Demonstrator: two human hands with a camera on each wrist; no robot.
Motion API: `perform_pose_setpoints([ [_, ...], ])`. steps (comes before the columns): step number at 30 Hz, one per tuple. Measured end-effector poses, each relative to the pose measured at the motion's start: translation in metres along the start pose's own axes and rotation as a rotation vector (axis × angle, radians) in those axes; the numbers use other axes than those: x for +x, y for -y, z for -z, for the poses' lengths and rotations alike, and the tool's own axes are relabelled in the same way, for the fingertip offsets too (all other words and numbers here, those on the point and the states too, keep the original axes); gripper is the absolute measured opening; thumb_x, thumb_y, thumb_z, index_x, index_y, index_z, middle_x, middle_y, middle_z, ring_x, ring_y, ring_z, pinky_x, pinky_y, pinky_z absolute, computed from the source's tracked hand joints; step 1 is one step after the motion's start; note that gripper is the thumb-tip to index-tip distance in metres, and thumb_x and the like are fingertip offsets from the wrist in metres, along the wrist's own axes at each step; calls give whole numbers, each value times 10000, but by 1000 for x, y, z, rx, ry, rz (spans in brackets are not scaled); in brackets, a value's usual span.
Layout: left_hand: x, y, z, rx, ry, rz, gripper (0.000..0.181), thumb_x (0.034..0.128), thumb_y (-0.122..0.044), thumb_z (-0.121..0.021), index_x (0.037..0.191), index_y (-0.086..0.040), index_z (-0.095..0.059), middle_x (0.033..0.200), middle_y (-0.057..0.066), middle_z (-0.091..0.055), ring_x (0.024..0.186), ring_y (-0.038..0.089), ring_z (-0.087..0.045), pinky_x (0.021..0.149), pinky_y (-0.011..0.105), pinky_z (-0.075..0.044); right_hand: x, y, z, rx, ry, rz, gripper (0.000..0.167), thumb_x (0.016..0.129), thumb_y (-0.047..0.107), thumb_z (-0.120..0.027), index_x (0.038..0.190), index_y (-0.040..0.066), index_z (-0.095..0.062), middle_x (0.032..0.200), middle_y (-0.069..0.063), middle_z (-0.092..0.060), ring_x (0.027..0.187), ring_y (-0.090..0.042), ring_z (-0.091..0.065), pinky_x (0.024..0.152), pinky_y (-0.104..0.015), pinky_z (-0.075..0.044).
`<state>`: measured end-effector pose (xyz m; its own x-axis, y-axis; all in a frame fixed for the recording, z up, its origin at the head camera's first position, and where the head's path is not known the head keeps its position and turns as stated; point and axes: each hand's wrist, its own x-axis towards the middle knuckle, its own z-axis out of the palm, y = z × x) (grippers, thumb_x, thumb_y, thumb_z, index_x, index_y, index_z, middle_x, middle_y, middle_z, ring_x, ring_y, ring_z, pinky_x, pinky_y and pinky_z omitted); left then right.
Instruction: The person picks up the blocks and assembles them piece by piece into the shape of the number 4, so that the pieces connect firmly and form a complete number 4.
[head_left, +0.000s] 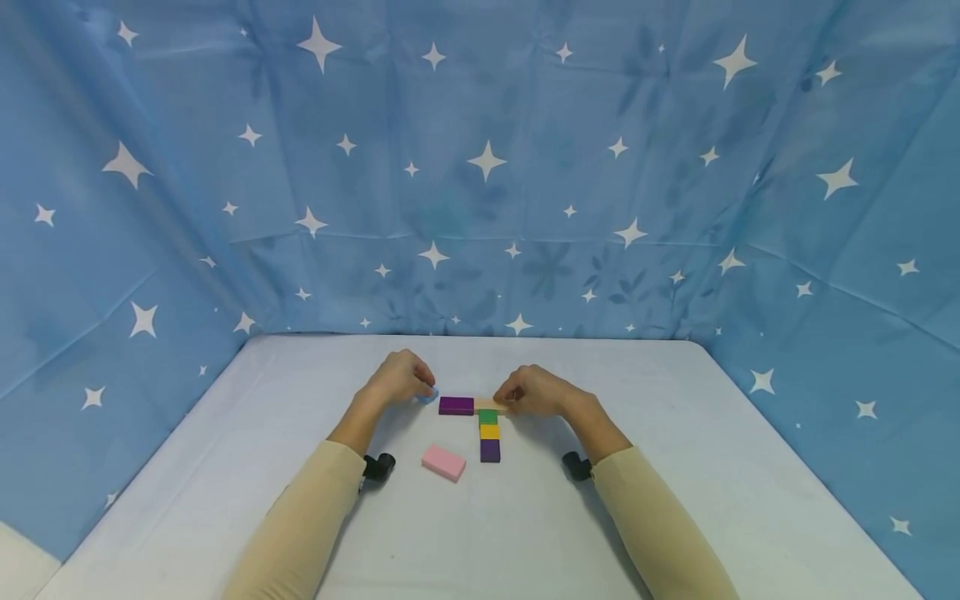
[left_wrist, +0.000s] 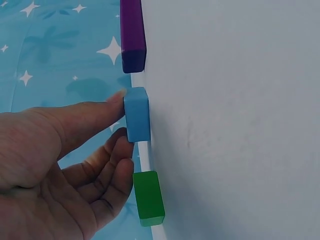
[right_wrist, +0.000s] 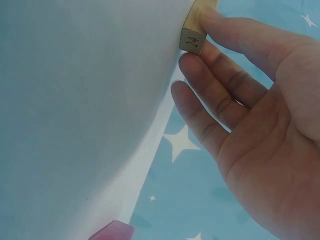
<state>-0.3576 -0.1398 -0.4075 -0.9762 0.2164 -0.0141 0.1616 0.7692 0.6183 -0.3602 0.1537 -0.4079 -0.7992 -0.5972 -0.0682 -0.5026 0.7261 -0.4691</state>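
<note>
My left hand point(head_left: 399, 377) pinches a light blue block point(left_wrist: 137, 114) between thumb and fingers, just left of a purple block point(head_left: 456, 406). My right hand point(head_left: 537, 390) holds the end of a plain wooden block point(head_left: 484, 405), marked "24" on its end face in the right wrist view. That wooden block sits right of the purple one. A green block point(head_left: 488, 417), a yellow block point(head_left: 490, 432) and a dark purple block point(head_left: 490, 451) run in a column toward me from it. In the left wrist view a green block point(left_wrist: 149, 198) shows below the blue one.
A pink block point(head_left: 443, 463) lies tilted in front of the row, between my forearms. The white table point(head_left: 480, 533) ends at a blue curtain point(head_left: 480, 200) with white stars. A reddish-pink block point(right_wrist: 113, 231) shows at the bottom of the right wrist view.
</note>
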Motion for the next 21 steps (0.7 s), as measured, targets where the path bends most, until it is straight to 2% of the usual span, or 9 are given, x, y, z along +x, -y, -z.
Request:
perform_pose_setpoints([
  [21,0,1,-2,16,-14,2,154,893,-165,-824,1027,-90,-825,1034,38,-783,1034,244,-666,911,442,-554,-1,1,-1,9,-3,-2,276,914,71,-792,1181,141,-803,1040,37,-752,905,-132,-600,813,-267,-553],
])
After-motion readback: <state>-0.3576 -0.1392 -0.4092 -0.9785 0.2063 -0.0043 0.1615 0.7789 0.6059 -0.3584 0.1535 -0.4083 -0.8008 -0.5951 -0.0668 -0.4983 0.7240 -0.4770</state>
